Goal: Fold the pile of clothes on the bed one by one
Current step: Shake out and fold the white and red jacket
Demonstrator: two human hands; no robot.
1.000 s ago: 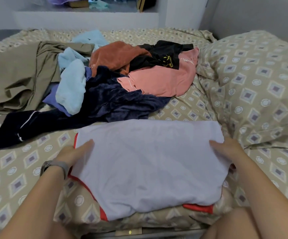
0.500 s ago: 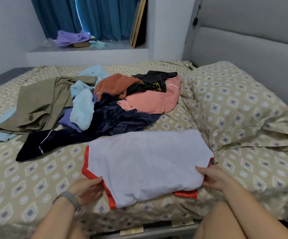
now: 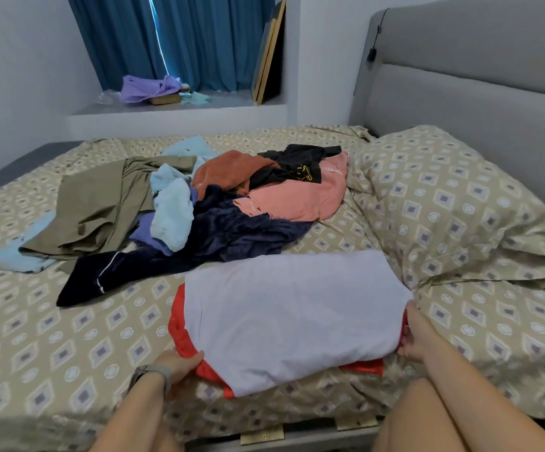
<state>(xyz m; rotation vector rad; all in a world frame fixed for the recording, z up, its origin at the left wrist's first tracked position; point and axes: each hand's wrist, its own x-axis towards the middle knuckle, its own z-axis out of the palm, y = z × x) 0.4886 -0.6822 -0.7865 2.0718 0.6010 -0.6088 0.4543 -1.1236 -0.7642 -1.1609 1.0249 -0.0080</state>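
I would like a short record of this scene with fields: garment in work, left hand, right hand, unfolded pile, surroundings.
garment in work: white shirt with red trim, folded, flat on the bed
left hand: grips its near-left red edge
right hand: grips its right edge
unfolded pile: behind the shirt, navy, pink, rust, black, light blue and olive pieces
surroundings: pillow at right

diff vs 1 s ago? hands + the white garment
Both hands came off the top of the white garment and went to its near corners: the left hand now grips the red trim at the near-left, the right hand holds the right edge. The garment's left side has bunched, showing more red. The view also tilted up. The pile of clothes and pillow look unchanged.
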